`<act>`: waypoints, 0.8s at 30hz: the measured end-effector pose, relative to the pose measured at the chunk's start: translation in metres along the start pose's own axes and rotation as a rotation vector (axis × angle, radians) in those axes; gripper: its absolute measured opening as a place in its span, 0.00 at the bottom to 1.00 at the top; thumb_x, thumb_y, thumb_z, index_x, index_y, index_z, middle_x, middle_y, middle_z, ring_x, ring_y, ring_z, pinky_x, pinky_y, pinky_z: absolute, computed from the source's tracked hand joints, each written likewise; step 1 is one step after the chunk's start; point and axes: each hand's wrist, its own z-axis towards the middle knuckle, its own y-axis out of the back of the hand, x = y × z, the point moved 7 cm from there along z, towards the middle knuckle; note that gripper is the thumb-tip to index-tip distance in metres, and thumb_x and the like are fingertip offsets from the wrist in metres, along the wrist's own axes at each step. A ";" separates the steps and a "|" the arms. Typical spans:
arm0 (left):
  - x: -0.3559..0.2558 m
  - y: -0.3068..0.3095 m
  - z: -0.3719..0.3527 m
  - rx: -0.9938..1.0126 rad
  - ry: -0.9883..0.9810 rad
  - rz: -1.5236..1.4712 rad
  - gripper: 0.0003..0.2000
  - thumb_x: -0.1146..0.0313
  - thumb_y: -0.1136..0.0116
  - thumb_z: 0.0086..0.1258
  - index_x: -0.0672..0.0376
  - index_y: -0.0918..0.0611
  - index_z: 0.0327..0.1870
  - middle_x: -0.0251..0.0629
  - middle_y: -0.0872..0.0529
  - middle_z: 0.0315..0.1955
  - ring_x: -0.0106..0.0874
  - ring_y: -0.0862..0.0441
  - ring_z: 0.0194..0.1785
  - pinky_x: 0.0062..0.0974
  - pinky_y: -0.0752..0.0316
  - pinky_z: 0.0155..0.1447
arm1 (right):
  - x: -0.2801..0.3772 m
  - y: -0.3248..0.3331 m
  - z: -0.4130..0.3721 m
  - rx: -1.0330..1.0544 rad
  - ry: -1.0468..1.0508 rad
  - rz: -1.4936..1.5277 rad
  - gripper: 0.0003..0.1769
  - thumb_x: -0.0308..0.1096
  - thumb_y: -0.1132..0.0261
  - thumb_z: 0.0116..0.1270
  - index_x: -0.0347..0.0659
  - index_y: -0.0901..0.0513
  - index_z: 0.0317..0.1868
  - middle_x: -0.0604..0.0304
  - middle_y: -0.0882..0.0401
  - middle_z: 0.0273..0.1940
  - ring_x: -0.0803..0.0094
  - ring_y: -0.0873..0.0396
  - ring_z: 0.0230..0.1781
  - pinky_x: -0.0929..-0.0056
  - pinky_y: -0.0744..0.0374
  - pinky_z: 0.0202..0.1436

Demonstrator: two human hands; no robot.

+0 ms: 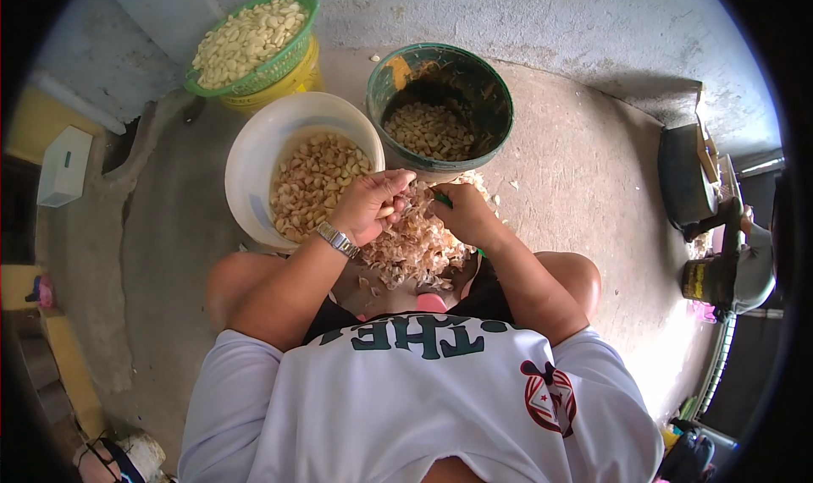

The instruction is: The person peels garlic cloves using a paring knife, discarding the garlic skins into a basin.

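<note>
Left hand (373, 207) curled near right hand (463, 214), above peelings (417, 253).

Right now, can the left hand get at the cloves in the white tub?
Probably yes: the left hand looks close to the white tub, whose open top leaves the cloves uncovered, though the hand seems to hold a clove.

Left hand (371, 205) curled around garlic cloves (386, 213), right hand (466, 214) gripping small green item (442, 198), both above peel pile (411, 250). White tub (245, 174) and dark green bucket (506, 121) ahead, cloves inside both; heaped green basket (292, 55) sits on yellow bucket (306, 75).
</note>
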 end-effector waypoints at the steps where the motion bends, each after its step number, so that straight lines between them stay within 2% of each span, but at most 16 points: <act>1: 0.000 0.000 0.000 -0.011 0.024 -0.027 0.09 0.65 0.43 0.59 0.57 0.22 0.38 0.28 0.23 0.26 0.16 0.31 0.24 0.14 0.36 0.24 | 0.008 0.004 -0.001 0.061 -0.082 0.005 0.09 0.31 0.39 0.53 0.31 0.24 0.28 0.59 0.23 0.21 0.74 0.28 0.20 0.75 0.29 0.27; 5: 0.000 -0.001 0.001 -0.016 0.055 -0.079 0.09 0.63 0.46 0.60 0.56 0.22 0.38 0.28 0.23 0.27 0.16 0.32 0.24 0.13 0.36 0.24 | 0.015 0.010 -0.005 0.139 -0.297 -0.016 0.08 0.30 0.39 0.51 0.32 0.24 0.27 0.58 0.24 0.17 0.74 0.28 0.20 0.76 0.29 0.27; 8: 0.002 -0.003 0.003 -0.026 0.063 -0.080 0.09 0.62 0.46 0.61 0.56 0.23 0.38 0.29 0.23 0.27 0.16 0.32 0.24 0.13 0.37 0.24 | 0.029 0.018 -0.008 0.114 -0.172 -0.221 0.08 0.31 0.38 0.49 0.34 0.23 0.27 0.54 0.24 0.18 0.69 0.25 0.21 0.74 0.28 0.29; 11: 0.000 -0.003 0.015 -0.074 0.061 0.018 0.08 0.62 0.46 0.60 0.54 0.24 0.34 0.29 0.23 0.27 0.17 0.32 0.23 0.14 0.37 0.23 | 0.020 0.008 -0.012 0.175 0.020 -0.210 0.10 0.35 0.39 0.48 0.38 0.23 0.30 0.49 0.24 0.25 0.55 0.24 0.30 0.64 0.27 0.37; 13: -0.001 0.004 0.029 -0.168 0.053 0.134 0.07 0.61 0.47 0.60 0.54 0.24 0.32 0.29 0.23 0.26 0.17 0.32 0.22 0.14 0.37 0.23 | 0.014 0.006 -0.013 0.188 -0.006 -0.270 0.11 0.36 0.40 0.48 0.39 0.23 0.31 0.47 0.24 0.27 0.54 0.25 0.32 0.62 0.27 0.39; 16: -0.019 -0.002 0.071 -0.106 0.012 0.130 0.06 0.63 0.47 0.60 0.54 0.25 0.31 0.29 0.23 0.25 0.19 0.31 0.22 0.15 0.37 0.22 | 0.012 0.007 -0.014 0.215 -0.103 -0.326 0.12 0.37 0.42 0.50 0.38 0.24 0.33 0.45 0.24 0.30 0.52 0.25 0.34 0.61 0.28 0.41; 19: -0.038 -0.013 0.093 -0.180 -0.003 0.086 0.05 0.68 0.45 0.56 0.56 0.25 0.30 0.32 0.23 0.24 0.21 0.30 0.21 0.17 0.36 0.22 | 0.006 0.015 -0.015 0.206 -0.213 -0.302 0.15 0.36 0.44 0.52 0.36 0.26 0.38 0.43 0.24 0.33 0.52 0.26 0.38 0.61 0.28 0.43; 21: -0.037 -0.019 0.089 -0.144 0.006 0.074 0.07 0.70 0.49 0.57 0.60 0.25 0.35 0.33 0.23 0.26 0.20 0.31 0.23 0.15 0.36 0.24 | 0.005 0.018 -0.017 0.199 -0.270 -0.305 0.17 0.35 0.45 0.53 0.36 0.28 0.43 0.42 0.25 0.35 0.51 0.27 0.40 0.62 0.29 0.45; 24: -0.027 -0.019 0.069 -0.062 0.042 0.036 0.12 0.71 0.49 0.57 0.63 0.28 0.42 0.34 0.27 0.23 0.23 0.31 0.24 0.17 0.36 0.25 | 0.000 0.019 -0.012 0.090 -0.137 -0.277 0.18 0.33 0.49 0.55 0.36 0.31 0.47 0.41 0.26 0.38 0.50 0.28 0.42 0.61 0.31 0.48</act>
